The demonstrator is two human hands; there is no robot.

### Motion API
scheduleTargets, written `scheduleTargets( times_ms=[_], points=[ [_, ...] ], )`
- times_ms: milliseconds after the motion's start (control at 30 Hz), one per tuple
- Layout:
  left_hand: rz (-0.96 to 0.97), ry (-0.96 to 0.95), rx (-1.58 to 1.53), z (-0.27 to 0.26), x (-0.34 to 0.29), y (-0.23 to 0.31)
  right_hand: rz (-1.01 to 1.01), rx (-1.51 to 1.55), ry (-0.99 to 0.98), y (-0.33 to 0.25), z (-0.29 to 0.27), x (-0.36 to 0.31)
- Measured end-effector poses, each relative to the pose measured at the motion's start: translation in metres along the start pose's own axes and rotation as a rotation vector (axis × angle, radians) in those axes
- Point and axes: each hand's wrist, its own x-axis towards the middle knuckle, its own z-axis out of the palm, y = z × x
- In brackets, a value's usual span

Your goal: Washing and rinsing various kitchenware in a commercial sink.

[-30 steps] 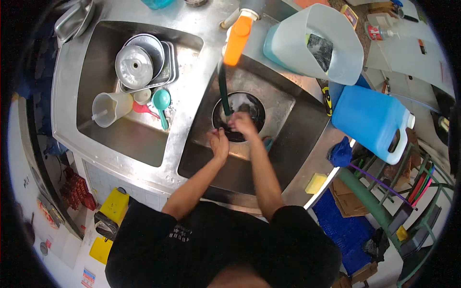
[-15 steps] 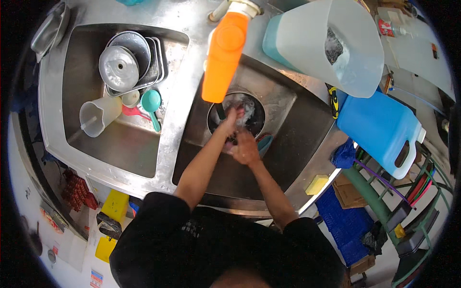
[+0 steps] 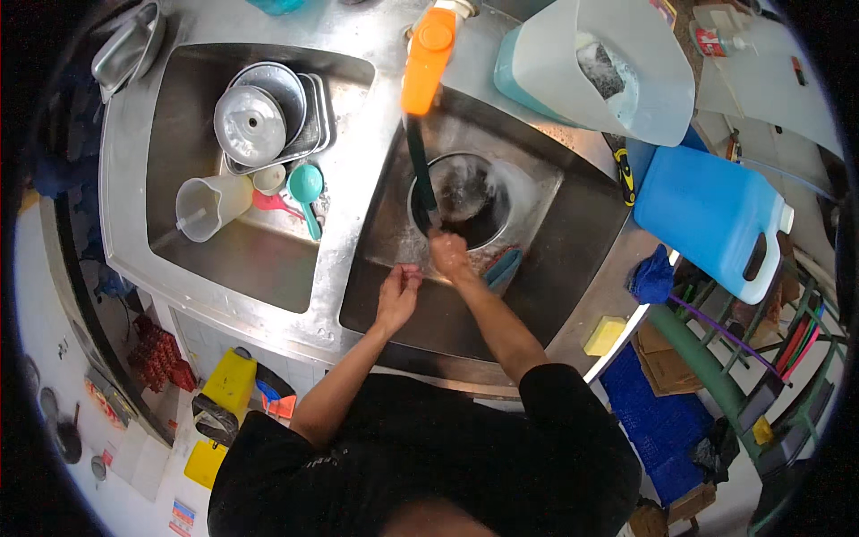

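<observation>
I see a steel double sink (image 3: pixel 358 192) filling the upper middle of the frame. My right hand (image 3: pixel 447 253) sits just below the round drain opening (image 3: pixel 461 197) of the right basin, under the dark hose (image 3: pixel 419 170) that hangs from the orange tap head (image 3: pixel 427 58); its fingers look curled, but I cannot tell whether they grip anything. My left hand (image 3: pixel 396 294) is a little lower and to the left, apart from the right one, palm up with the fingers loosely bent and nothing in it. A teal brush (image 3: pixel 503 267) lies on the basin floor just right of my right hand.

The left basin, at upper left, holds a stack of metal pans with a round lid (image 3: pixel 250 125) on top, a clear measuring jug (image 3: pixel 208 208) lying on its side, and a teal scoop (image 3: pixel 306 186) beside it.

At upper right a large translucent jug (image 3: pixel 626 98) stands on the surface, with a blue canister (image 3: pixel 711 215) below it. A yellow sponge (image 3: pixel 604 336) rests on the surface edge at centre right.
</observation>
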Motion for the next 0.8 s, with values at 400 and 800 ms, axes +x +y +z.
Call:
scheduleTargets(
  times_ms=[400,800],
  points=[
    [0.128,-0.006,-0.233,-0.029,-0.031,0.011,0.026,0.525,0.356,0.015,-0.082,-0.085],
    [0.681,0.617,0.246,0.026,0.074,0.136,0.894,1.985,0.641,0.069,-0.07,-0.127]
  ],
)
